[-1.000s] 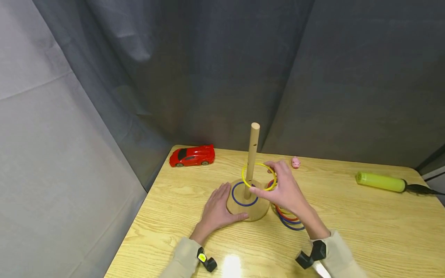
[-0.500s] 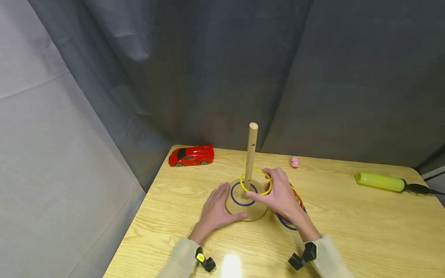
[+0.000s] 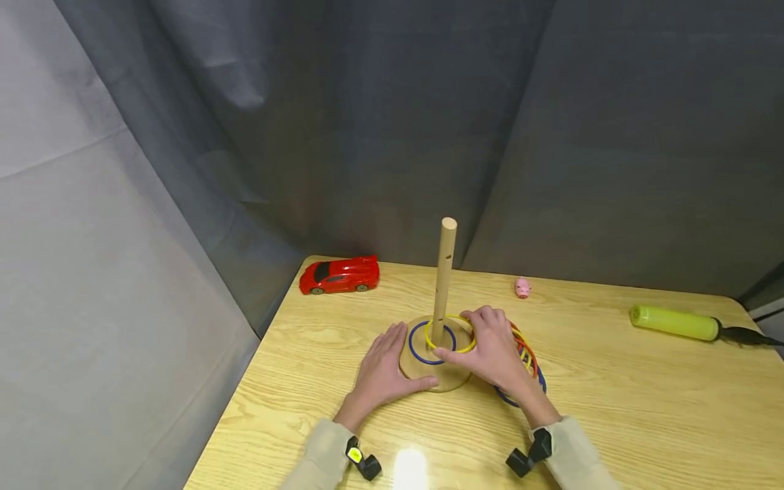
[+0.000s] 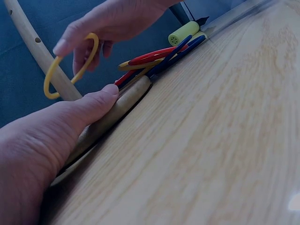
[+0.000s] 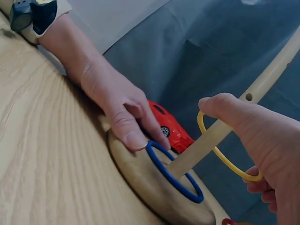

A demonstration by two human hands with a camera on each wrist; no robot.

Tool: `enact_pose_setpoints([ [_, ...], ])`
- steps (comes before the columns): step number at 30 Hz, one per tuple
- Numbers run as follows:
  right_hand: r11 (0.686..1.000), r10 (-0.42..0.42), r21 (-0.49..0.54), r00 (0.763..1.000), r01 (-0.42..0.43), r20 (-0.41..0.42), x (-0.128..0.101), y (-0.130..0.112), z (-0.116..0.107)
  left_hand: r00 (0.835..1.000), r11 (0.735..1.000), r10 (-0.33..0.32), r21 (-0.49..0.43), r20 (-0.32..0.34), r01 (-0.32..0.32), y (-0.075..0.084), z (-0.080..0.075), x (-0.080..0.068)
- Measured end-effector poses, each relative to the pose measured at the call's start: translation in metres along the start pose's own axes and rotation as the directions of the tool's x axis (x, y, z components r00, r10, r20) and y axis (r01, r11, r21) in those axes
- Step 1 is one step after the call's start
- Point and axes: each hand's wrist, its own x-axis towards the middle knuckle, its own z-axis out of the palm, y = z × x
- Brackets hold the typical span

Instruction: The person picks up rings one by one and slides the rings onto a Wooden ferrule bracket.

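My right hand (image 3: pixel 490 347), its grip pinching the yellow ring (image 3: pixel 450 333), has lowered it down the wooden peg (image 3: pixel 444 279) nearly onto the blue ring (image 3: pixel 416 347); my left hand (image 3: pixel 382 367) lies flat against the base (image 3: pixel 422 371).

Two hands: left hand (image 3: pixel 382 371) and right hand (image 3: pixel 493 347). One wooden peg (image 3: pixel 442 279) on one round base (image 3: pixel 422 371). Two rings around the peg: one blue ring (image 3: pixel 416 350) lying flat on the base, one yellow ring (image 3: pixel 456 348). One pile of loose rings (image 3: pixel 529 357) just beside the base, red, yellow and blue; exact number in the pile not clear. One red car (image 3: pixel 339 275) near the far left corner of the desk (image 3: pixel 643 408). One pink pig (image 3: pixel 522 288) near the far edge. One green pump (image 3: pixel 674 322) toward the far right corner.
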Motion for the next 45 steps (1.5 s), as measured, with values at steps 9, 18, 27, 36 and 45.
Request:
enact_pose_setpoints([
  [9,0.997,-0.009,-0.079,1.0,0.009,0.009,-0.002,0.003,0.017,1.0,1.0,0.005,0.007,0.002,-0.005,0.0,0.0,0.001],
  [18,0.995,-0.042,-0.091,0.998,0.045,0.042,-0.004,0.003,0.024,1.0,1.0,-0.004,0.015,0.019,0.003,-0.001,0.0,0.0],
  [27,1.0,0.019,-0.021,0.998,-0.018,0.059,-0.002,0.002,0.003,1.0,1.0,0.003,0.002,0.012,-0.003,-0.001,-0.002,0.002],
  [36,0.999,0.05,-0.001,0.998,-0.05,0.048,-0.021,0.017,-0.006,1.0,1.0,0.012,0.002,-0.006,-0.012,0.0,-0.001,0.001],
  [45,0.999,0.047,-0.024,0.997,-0.048,-0.059,-0.047,0.037,-0.01,1.0,1.0,-0.005,0.002,-0.002,0.005,-0.001,0.0,0.002],
])
